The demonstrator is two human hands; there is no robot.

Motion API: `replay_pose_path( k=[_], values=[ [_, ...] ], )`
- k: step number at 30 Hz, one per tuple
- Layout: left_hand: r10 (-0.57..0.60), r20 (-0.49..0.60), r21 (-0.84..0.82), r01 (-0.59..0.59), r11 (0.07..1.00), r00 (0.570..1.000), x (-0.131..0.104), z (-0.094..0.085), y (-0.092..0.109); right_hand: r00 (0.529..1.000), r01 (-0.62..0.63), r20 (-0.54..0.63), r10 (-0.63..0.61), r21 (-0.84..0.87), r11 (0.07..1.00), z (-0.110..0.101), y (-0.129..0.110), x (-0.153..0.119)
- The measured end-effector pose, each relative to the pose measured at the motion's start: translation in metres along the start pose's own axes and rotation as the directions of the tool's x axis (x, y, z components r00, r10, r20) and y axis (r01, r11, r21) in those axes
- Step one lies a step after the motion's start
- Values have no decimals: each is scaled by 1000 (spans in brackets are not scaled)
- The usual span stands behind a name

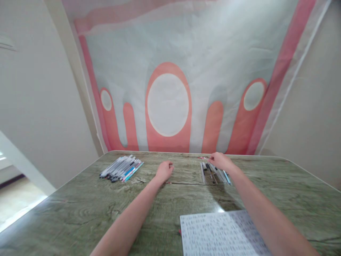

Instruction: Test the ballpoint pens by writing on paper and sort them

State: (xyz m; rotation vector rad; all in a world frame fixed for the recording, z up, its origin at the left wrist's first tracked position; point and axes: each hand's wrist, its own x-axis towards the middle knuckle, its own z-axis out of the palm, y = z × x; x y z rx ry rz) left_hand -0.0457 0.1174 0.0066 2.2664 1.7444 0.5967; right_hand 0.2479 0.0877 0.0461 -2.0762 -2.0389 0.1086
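Note:
My left hand (164, 171) rests near the middle of the wooden table, fingers curled inward, with no object showing in it. Over at the right, my right hand (220, 161) reaches to the far ends of a small row of pens (213, 173). Its fingers are bent together and pointing down; whatever they pinch is too small to make out. The row holds clear, dark and light blue pens lying side by side. To the left of my left hand lies a thick bundle of pens (121, 168), mostly clear or grey with dark tips, plus blue, pink and teal ones on its right side.
An open page of handwriting (218, 233) lies at the front of the table (71, 209), partly under my right forearm. Small reddish scraps or marks (202, 157) show by the far edge. A pink-and-white patterned sheet (167, 142) hangs behind the table.

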Motion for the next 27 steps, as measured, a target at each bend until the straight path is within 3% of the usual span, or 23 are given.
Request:
replay_pose_path(
  k=[3, 5, 8, 19, 27],
  values=[
    [-118, -151, 189, 146, 971, 981, -10, -31, -48, 1000, 24, 1, -24, -5, 1000, 3, 1, 2],
    [-206, -253, 297, 278, 913, 945, -16, -46, -75, 1000, 28, 12, -28, -6, 1000, 6, 1, 3],
    [-287, -355, 375, 417, 828, 890, -23, -57, -99, 999, 44, 22, -44, -10, 999, 8, 1, 3],
    [-322, -336, 426, 447, 787, 885, -24, -51, -101, 999, 17, 35, -17, 0, 1000, 10, -2, 2],
    [-388, -354, 383, 511, 770, 851, -17, -46, -111, 1000, -16, 8, 16, -8, 1000, 12, -4, 3]
  ],
)
